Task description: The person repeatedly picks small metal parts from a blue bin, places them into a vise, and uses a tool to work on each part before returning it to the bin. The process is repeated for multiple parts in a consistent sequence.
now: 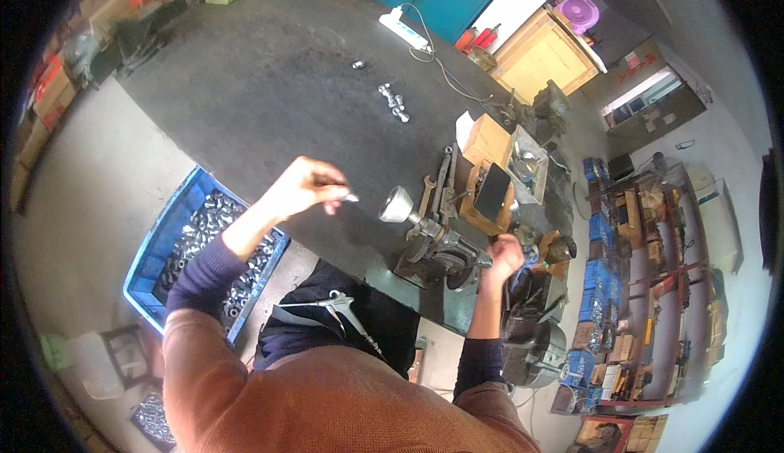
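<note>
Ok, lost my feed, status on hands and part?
Left hand pinching small metal part near funnel-shaped chuck. Right hand gripping machine lever. Nothing between.

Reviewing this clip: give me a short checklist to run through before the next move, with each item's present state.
1. Left hand pinches the small silver metal piece: ok.
2. Piece clear of the silver funnel-shaped machine mouth: ok, a gap shows.
3. Right hand on the dark bench machine: ok; its exact grip cannot tell.
4. Funnel mouth empty inside: cannot tell.
5. Blue plastic crate of metal parts beside the left arm: ok.
6. Loose silver fittings lie far up the black table: ok.
</note>
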A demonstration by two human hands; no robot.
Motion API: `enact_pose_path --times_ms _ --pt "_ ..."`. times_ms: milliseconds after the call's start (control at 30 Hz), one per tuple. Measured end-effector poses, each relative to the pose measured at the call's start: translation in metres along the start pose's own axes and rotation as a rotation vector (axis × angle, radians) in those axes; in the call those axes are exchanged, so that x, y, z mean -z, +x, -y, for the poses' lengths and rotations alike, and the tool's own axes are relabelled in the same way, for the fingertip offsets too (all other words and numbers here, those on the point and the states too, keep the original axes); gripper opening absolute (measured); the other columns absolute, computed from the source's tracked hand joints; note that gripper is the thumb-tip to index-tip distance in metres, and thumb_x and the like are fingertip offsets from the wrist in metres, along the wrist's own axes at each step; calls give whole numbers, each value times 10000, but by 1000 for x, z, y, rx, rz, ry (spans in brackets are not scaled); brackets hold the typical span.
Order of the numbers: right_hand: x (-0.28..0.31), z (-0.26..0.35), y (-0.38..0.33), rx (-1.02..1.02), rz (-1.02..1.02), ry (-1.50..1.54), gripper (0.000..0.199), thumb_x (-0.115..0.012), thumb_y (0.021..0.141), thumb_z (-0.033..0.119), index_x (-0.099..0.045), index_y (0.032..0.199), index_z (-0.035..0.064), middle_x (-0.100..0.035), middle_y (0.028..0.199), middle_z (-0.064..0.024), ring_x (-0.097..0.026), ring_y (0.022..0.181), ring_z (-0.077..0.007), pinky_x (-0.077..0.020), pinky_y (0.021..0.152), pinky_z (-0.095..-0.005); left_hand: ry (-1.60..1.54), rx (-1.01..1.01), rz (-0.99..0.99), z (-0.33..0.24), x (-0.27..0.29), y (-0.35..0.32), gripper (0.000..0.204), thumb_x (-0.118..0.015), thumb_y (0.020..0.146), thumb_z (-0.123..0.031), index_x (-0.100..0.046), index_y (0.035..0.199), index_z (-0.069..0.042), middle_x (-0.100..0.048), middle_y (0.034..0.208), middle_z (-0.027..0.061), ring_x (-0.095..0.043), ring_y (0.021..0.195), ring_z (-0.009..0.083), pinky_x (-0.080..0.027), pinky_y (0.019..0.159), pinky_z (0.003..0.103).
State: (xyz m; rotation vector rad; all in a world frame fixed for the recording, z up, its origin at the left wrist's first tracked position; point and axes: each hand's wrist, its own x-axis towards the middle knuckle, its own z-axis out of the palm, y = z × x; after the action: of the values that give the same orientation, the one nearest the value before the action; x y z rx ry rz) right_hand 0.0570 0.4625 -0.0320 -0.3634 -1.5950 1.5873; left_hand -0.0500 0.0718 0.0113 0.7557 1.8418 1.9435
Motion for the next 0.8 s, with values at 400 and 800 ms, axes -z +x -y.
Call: enact_pose_path --times_ms 400,800 --pt "41 37 -97 -262 54 401 190 -475 824 147 -538 741 -12 -384 535 6 -292 407 -53 -169 353 -195 1127 279 -177 19 71 -102 227 -617 675 -96 -636 884 -10 -613 797 205 -608 764 326 -484 677 389" --pt "22 -27 -59 -401 -177 240 108 -474 710 36 -569 756 11 -450 588 8 -380 493 -77 -289 469 -213 1134 -41 -42 81 -15 239 318 -613 732 -188 -600 1036 -99 -624 967 132 -594 915 311 -473 797 405"
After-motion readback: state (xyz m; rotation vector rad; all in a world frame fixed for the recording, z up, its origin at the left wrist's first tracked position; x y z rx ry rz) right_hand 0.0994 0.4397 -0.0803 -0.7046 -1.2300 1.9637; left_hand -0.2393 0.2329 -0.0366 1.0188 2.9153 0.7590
